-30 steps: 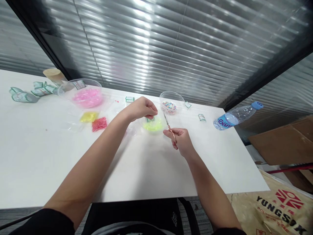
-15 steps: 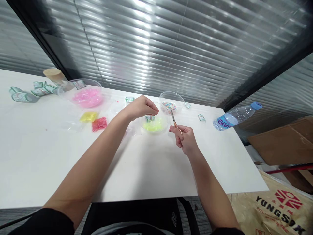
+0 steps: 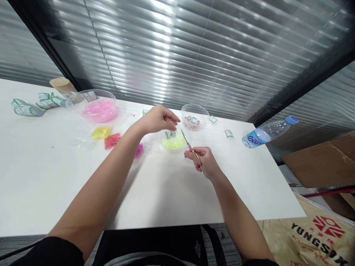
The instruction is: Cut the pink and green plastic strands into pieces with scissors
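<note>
My right hand grips small scissors with copper-coloured handles. Their narrow blades look closed and point up and left, by the right rim of a clear bowl. Yellow-green bits lie in that bowl, and a printed label shows at its back left. Over the bowl's back left side hovers my left hand, its thumb and fingers slightly apart with nothing visible between them. Right behind, a second clear bowl contains multicoloured beads.
At the left stands a large clear bowl of pink bits. Yellow, red and magenta packets lie near my left forearm. Labelled pieces sit far left, beside a wooden-topped jar. A water bottle lies at the right.
My left hand's pinched fingers have parted, and the hand has shifted slightly left. My right hand has brought the scissors left and a little nearer me, from the bead bowl to the yellow-green one.
</note>
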Available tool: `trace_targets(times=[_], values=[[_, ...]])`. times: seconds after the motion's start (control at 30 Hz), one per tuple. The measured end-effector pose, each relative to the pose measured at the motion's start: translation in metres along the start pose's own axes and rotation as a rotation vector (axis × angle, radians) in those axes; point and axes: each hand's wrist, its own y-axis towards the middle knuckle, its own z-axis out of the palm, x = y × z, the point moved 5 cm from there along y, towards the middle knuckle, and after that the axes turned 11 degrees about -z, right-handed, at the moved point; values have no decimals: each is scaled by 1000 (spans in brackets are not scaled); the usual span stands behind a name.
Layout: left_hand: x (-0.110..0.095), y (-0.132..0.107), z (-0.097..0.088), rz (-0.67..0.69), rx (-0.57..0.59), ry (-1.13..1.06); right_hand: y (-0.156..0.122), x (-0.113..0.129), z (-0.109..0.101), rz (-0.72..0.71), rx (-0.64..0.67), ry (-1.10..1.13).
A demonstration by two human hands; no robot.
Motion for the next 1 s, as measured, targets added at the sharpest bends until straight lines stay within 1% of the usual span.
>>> trace_targets(times=[0.1,0.27,0.57,0.73,0.9,1.0], values=[[0,1,1,65,6,45,-1,1,1,2,13,-4],[-3,0,7,135,98,19,-1,1,3,11,43,-7],[1,-2,16,142,288,-4,-1,0,2,24,70,-27],[-3,-4,18,194,322,4,-1,1,1,29,79,-46],[-3,-4,18,185,315,1,-1,1,1,37,75,-41],[-2,-4,19,190,337,9,-1,2,1,35,86,-52]])
